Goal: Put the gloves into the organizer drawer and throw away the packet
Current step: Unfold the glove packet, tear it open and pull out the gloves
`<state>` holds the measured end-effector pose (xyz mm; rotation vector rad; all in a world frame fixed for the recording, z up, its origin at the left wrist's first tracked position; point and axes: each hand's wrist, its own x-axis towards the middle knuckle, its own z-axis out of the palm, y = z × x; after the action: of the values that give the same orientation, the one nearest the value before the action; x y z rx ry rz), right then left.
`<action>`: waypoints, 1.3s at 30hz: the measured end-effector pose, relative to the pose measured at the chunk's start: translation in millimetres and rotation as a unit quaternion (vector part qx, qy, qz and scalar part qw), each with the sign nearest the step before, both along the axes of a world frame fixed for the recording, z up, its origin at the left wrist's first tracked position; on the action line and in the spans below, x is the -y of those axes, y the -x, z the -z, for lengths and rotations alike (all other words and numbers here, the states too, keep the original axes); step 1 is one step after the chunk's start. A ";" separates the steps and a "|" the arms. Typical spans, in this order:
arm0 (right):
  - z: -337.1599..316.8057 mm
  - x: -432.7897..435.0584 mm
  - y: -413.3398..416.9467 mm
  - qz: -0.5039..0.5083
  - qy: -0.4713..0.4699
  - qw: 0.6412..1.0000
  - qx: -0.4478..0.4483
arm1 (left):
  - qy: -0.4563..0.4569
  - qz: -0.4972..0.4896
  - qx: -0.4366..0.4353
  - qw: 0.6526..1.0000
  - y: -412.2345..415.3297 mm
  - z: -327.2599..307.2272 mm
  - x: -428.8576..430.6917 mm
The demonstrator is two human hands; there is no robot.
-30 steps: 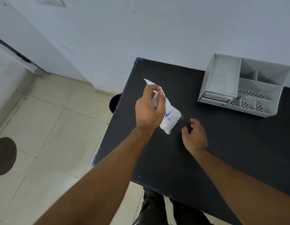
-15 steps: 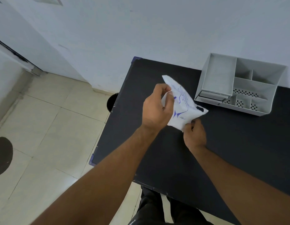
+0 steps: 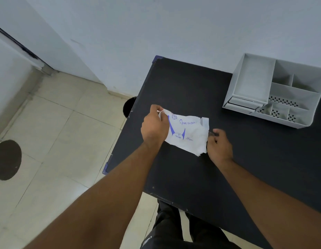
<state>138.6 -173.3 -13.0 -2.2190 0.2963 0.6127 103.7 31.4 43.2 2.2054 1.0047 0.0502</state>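
A white glove packet (image 3: 187, 133) with blue print is held flat above the black table (image 3: 192, 87). My left hand (image 3: 154, 127) pinches its left end. My right hand (image 3: 219, 144) grips its right edge. The gloves themselves are hidden inside the packet. The grey organizer (image 3: 274, 92) stands at the table's back right, with a small drawer (image 3: 242, 104) low on its front left, slightly pulled out.
A dark round bin (image 3: 128, 107) shows partly under the table's left edge on the tiled floor. A dark round patch (image 3: 7, 159) lies on the floor at far left. White wall runs behind the table. My dark trousers (image 3: 174, 229) show below the near edge.
My left hand lifted the packet from hanging and turned it flat. My right hand rose from the table and took hold of the packet's right edge, stretching it out.
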 end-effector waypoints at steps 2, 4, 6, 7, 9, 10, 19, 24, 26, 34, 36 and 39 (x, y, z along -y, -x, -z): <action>-1.0 -0.6 -1.2 -0.001 0.000 1.000 -0.010 | -0.039 -0.002 -0.014 0.999 -0.7 5.3 -7.3; -6.7 -2.3 -2.2 0.000 0.002 1.000 -0.027 | -0.066 0.009 -0.019 0.998 0.7 7.1 -11.5; -8.3 -3.7 -3.4 0.014 -0.003 0.999 -0.043 | -0.067 0.002 -0.047 0.997 4.0 11.7 -13.9; -7.7 -4.8 -4.2 0.024 -0.008 0.998 -0.056 | -0.087 0.002 -0.058 0.995 4.6 15.3 -14.3; -2.4 -5.4 -4.7 0.043 -0.031 0.995 -0.081 | -0.163 0.040 -0.061 0.984 4.9 19.7 -9.0; 0.1 -6.3 -3.6 0.045 -0.041 0.994 -0.095 | -0.177 0.075 -0.054 0.980 4.6 19.8 -2.5; -5.0 -12.8 0.8 0.049 -0.151 0.971 -0.178 | -0.037 0.222 -0.173 0.959 7.2 39.6 71.2; -1.7 -7.8 0.0 0.033 -0.163 0.963 -0.210 | -0.002 0.169 -0.152 0.974 4.8 45.2 67.8; -0.7 -8.2 -0.5 0.052 -0.152 0.966 -0.204 | 0.019 0.165 -0.144 0.975 3.4 45.0 63.9; 3.6 -17.7 -11.1 0.074 -0.141 0.972 -0.173 | 0.268 0.005 -0.069 0.961 0.8 45.8 47.4; 2.8 -21.6 -12.6 0.063 -0.126 0.976 -0.168 | 0.302 -0.004 -0.073 0.950 0.1 47.7 45.9; 6.4 -26.5 -10.6 0.041 -0.115 0.979 -0.161 | 0.320 -0.007 -0.063 0.945 0.4 48.7 46.3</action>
<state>149.2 -146.7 -19.4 -1.8735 0.4557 0.9155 103.3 -14.8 -5.5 1.6168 0.9376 -0.3666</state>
